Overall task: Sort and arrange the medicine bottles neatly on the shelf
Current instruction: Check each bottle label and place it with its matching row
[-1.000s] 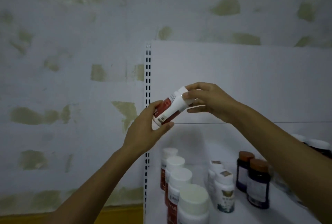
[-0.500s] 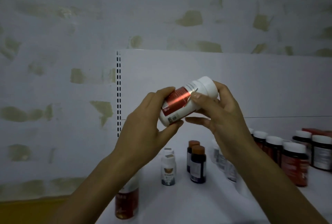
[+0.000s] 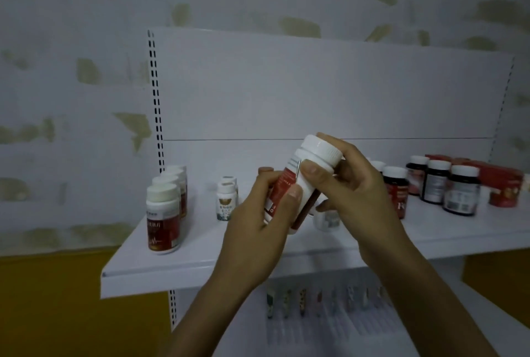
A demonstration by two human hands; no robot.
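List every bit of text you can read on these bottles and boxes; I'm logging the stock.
"R", seemingly: on the dark red bottle behind the right hand.
Print on the held bottle: too blurred.
Characters on the front-left bottle: too blurred.
Labels on the black-label bottles and red boxes: unreadable.

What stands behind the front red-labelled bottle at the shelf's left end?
Behind the white-capped, red-labelled plastic bottle queue more white-capped bottles, apparently three; it covers most of their labels, so whether they match is unclear.

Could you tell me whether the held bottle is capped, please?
Capped: the white cap sits closed on the tilted bottle.
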